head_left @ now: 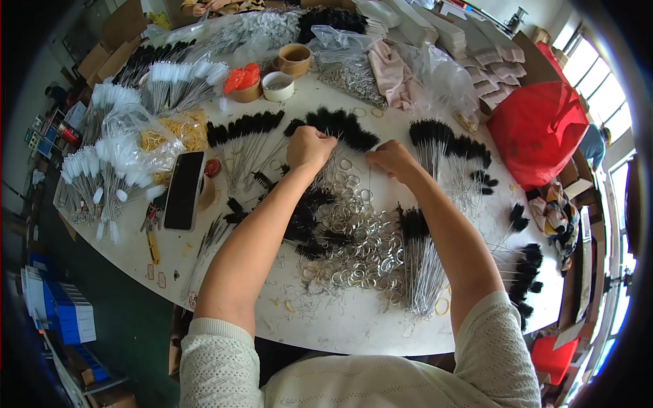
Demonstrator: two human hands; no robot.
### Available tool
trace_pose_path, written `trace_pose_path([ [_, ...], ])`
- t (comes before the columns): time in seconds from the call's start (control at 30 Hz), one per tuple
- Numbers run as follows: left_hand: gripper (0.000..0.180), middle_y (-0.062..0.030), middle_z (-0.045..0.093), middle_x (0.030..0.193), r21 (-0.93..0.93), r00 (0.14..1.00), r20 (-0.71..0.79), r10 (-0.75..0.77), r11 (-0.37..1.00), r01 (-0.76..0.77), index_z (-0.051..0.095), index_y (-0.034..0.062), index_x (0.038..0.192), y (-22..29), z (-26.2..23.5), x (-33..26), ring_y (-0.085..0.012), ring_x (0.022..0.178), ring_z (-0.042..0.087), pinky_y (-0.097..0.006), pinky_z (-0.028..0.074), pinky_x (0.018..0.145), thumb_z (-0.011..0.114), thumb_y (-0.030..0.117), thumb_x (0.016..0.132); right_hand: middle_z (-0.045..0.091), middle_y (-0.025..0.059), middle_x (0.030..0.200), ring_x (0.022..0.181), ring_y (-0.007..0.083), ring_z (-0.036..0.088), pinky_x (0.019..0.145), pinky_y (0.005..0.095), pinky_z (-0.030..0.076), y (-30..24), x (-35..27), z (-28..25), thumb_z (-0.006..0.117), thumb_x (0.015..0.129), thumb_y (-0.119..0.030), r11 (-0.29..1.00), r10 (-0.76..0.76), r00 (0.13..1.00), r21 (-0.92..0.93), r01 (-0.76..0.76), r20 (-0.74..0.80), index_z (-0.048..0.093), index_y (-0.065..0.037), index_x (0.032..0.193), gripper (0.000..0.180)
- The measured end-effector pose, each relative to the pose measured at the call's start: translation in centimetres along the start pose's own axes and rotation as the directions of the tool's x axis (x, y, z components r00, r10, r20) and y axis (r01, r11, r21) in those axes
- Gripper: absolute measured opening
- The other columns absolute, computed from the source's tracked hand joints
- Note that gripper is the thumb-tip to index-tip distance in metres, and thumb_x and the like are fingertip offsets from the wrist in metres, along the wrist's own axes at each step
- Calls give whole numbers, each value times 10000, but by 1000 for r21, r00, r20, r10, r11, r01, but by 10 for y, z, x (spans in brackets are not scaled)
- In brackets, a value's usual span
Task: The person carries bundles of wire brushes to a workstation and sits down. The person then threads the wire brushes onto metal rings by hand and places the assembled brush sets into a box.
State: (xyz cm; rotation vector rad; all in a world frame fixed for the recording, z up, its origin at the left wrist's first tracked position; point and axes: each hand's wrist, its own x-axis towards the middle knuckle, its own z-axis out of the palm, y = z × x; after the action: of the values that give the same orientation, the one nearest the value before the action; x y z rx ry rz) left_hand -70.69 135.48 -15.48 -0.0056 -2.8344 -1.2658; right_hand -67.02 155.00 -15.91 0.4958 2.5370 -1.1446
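My left hand (309, 147) is closed beside a bunch of black-bristled wire brushes (343, 126) in the middle of the table. Whatever its fingers grip is hidden behind the hand. A short way to the right, my right hand (393, 160) is also closed, its fingertips pointing toward that bunch; I cannot make out what they pinch. Between my forearms spreads a heap of metal split rings (357, 238). Loose black brushes (306, 219) lie next to my left forearm, and a bundle of black brushes (423, 262) rests by my right forearm.
At left are white-bristled brushes (178, 81), a bag of yellow rubber bands (173, 132), a smartphone (184, 190) and a yellow cutter (152, 246). Tape rolls (278, 87) stand farther back. More black brushes (435, 136) and a red bag (541, 132) are at right. A co-worker's hands (204, 7) show at the far edge.
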Motion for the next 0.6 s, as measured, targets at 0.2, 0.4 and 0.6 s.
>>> trace_pose_path([
  [0.2,159,-97,639,731,-274,846,-340,410,818,-506,563,35,864,41,-46,-4,-228,672,639,-332,485,625,600,188,842,526,7,578,494,98,495,416,223,412,13,-20,-21,631,794,-125,421,-130,924,864,-276,358,590,-50,730,107],
  [0.4,205,-57,616,725,-187,990,-17,139,972,-140,563,57,858,-15,-99,46,-153,650,603,-313,499,533,619,254,849,578,53,737,678,163,612,648,276,567,9,-72,-28,635,809,-95,255,-104,990,965,-66,95,563,-24,804,101],
  [0.6,165,-201,626,778,400,941,71,331,855,-331,656,32,755,-138,-68,61,-370,773,616,-422,472,638,616,189,722,570,66,796,699,164,592,657,290,548,18,-86,-76,577,857,-121,271,-168,973,941,202,-161,530,-42,898,100],
])
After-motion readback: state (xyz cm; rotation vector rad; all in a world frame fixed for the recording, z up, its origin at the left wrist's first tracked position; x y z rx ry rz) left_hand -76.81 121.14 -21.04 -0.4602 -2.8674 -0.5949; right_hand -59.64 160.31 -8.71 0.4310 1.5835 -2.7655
